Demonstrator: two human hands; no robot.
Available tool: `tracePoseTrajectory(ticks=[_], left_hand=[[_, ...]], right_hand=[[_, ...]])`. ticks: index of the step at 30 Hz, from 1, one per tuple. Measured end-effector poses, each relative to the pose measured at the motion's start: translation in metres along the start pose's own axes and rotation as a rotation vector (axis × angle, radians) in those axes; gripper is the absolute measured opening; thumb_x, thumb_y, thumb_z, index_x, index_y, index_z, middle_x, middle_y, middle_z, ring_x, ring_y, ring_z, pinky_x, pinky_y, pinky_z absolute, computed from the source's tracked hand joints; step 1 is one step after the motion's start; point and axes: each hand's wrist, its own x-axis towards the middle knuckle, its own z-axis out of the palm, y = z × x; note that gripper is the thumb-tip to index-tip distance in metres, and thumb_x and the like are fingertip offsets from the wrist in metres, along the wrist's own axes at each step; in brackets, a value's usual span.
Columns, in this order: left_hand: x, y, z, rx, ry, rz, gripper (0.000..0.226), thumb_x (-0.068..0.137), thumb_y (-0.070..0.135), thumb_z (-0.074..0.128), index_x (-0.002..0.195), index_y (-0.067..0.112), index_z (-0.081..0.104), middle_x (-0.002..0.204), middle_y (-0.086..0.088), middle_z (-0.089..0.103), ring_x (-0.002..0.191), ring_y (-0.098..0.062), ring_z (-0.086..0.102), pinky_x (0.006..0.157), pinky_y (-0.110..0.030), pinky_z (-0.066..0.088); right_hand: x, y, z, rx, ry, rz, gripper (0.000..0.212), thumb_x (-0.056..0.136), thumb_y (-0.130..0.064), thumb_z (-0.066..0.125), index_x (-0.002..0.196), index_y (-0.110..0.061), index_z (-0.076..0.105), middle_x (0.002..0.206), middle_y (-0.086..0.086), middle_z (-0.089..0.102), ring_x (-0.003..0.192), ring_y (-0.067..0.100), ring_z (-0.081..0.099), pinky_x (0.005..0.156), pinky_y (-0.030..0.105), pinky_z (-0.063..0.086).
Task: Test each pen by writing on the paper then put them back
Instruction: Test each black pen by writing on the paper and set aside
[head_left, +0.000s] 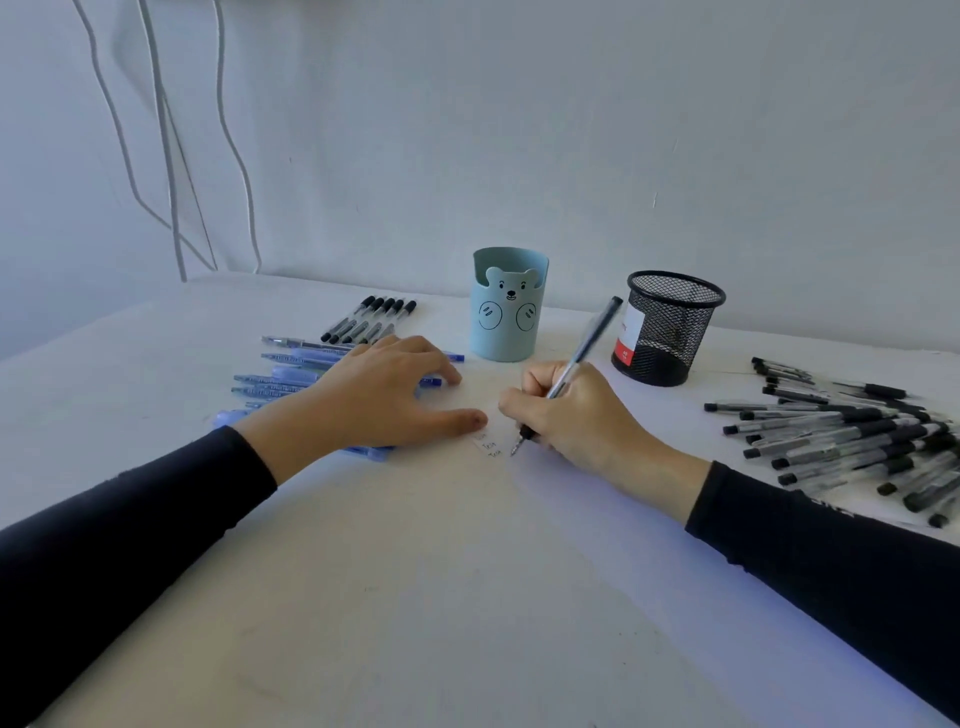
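Pen (587, 345) in right hand (576, 415) slants, tip down-left, cap up-right.

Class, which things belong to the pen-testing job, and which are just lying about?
Job: clear-barrelled black pen in right hand; white paper sheet under left hand; heap of black pens; blue pens; row of black-capped pens.
Lying about: pale blue bear-faced holder; black mesh cup; white wall cables.

head camera looks forward and down, close over the table (467, 597) (wide-angle, single view).
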Motion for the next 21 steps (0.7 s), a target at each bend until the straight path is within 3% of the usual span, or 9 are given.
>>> tracePoseTrajectory(ticks=[5, 21], left_hand=[[-0.0005, -0.0012, 0.0008, -0.024, -0.008, 0.001, 0.085, 0.055, 0.094, 0.028, 0.117, 0.044, 0.057, 0.124, 0.018, 0.050, 0.115, -0.009, 0.046, 0.103, -0.036, 0.038], [-0.0011, 0.0014, -0.0002, 0.030, -0.042, -0.010, 0.081, 0.061, 0.094, 0.031, 0.121, 0.045, 0.055, 0.130, 0.021, 0.047, 0.114, -0.006, 0.047, 0.090, -0.028, 0.039]], right_hand=[[0.0001, 0.0045, 0.0021, 0.050, -0.054, -0.028, 0.041, 0.085, -0.006, 0.067, 0.054, -0.012, 0.040, 0.045, -0.003, 0.048, 0.038, 0.007, 0.043, 0.040, 0.013, 0.033], [-0.0002, 0.0054, 0.0042, 0.041, -0.077, -0.055, 0.040, 0.085, -0.009, 0.068, 0.057, -0.013, 0.041, 0.044, -0.008, 0.050, 0.040, 0.008, 0.047, 0.041, 0.017, 0.036]])
